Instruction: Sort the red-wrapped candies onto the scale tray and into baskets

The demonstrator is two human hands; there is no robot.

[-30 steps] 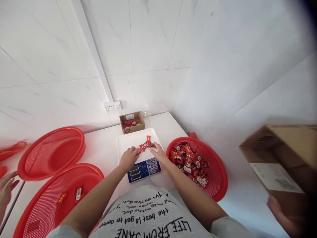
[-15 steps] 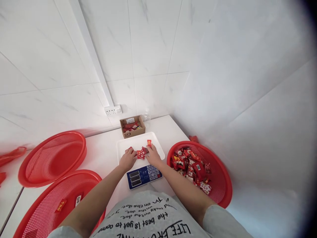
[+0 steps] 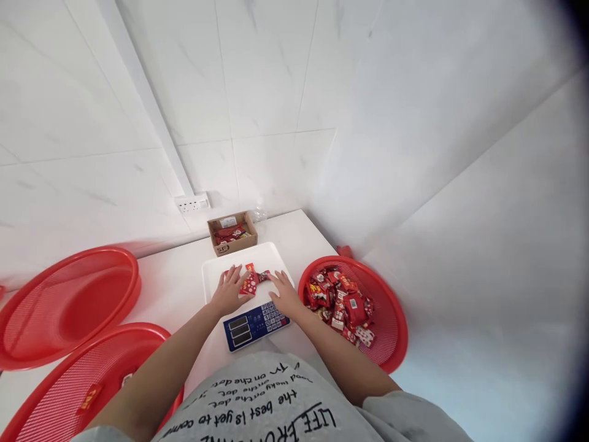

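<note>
Several red wrapped sweets (image 3: 249,285) lie bunched together on the white tray of a weighing scale (image 3: 276,256). My left hand (image 3: 229,291) rests over the left side of the bunch, fingers spread, and partly covers the sweets. At the right end of the bunch is my right hand (image 3: 283,292), its fingers apart, with the fingertips beside a darker wrapped sweet (image 3: 264,276). Below the tray, the scale's blue panel (image 3: 256,325) shows three dark displays and a keypad.
A red basket (image 3: 400,334) full of wrapped sweets stands at the right. Behind the scale is a small cardboard box (image 3: 237,245) of red packets. Two more red baskets stand at the left, the nearer one (image 3: 151,331) holding a few packets. A socket strip (image 3: 192,202) is on the wall.
The sweets have been gathered closer together, and the upper right one now lies against the others. Both hands have opened out, the left spreading over the bunch. The view has shifted slightly right.
</note>
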